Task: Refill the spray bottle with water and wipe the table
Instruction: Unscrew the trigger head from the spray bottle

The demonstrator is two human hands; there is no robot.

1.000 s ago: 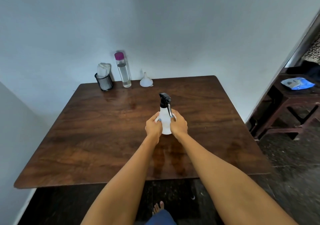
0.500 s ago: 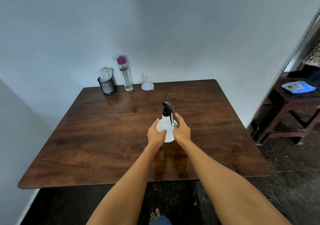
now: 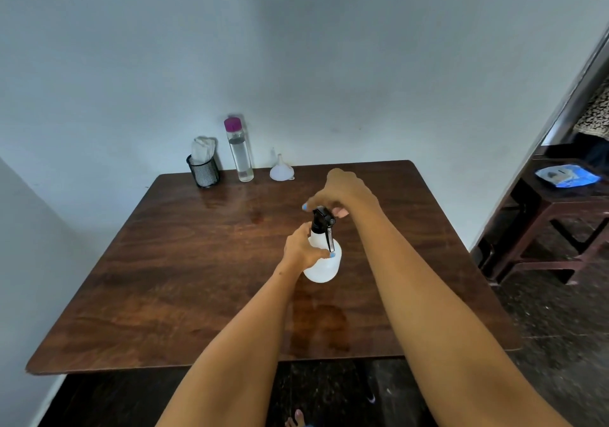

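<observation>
Centrally, spray bottle (image 3: 321, 262) clear of table (image 3: 164, 295) edges | left hand (image 3: 300, 248) wraps body | right hand (image 3: 342, 191) pinches nozzle head

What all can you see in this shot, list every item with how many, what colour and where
table: one, dark brown wood, set against the wall
mesh cup: one, black, far left corner of the table
cloth: one, white, standing rolled in the mesh cup
water bottle: one, clear with a purple cap, upright to the right of the mesh cup
funnel: one, white, wide end down, to the right of the water bottle
spray bottle: one, white with a black trigger head, upright at mid table
side table: one, dark wood, far right
packet: one, blue, on the side table
left hand: one, its grip around the spray bottle's body
right hand: one, fingers on the trigger head from above
foot: one, bare, bottom edge
</observation>
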